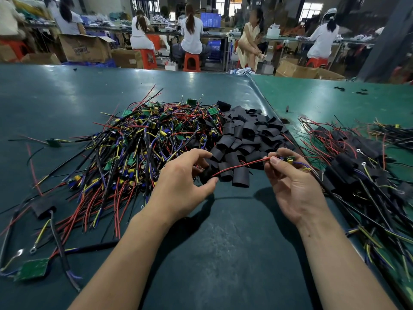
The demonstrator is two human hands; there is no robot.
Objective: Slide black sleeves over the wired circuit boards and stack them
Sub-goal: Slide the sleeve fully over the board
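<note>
Sleeve (206, 174), soft and light, pinched in left hand (178, 191); right hand (292, 186) grips small board (288, 159), its floppy red wire (237, 167) entering the sleeve.

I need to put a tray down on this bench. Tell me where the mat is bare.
Bare: the near mat between the forearms, and the far-left stretch beyond the loose board pile. Crowded: that pile, the black sleeves mid-table, and the sleeved stack on the right.
</note>
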